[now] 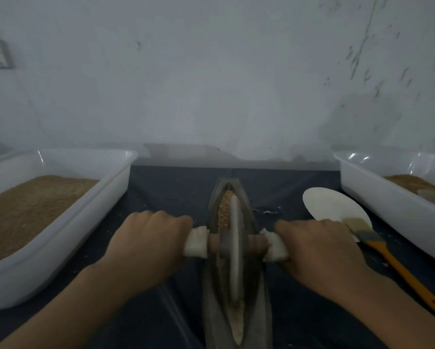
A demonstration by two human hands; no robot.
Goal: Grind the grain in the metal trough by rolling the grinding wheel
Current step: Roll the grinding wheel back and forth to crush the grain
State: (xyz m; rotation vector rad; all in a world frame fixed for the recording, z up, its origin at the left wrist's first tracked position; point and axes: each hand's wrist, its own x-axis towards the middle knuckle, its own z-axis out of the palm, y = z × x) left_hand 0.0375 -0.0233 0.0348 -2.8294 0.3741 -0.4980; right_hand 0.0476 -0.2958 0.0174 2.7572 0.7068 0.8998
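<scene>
Two hands, left (146, 244), right (319, 250), hold one wheel (235, 245); two tubs (60, 238).

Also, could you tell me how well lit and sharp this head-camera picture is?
The head view is dim and bluish, soft all over; the left hand and right hand on the wheel look slightly smeared; glare glints on the right tub; the wide lens bows the left tub outward; the grain stays readable.
</scene>
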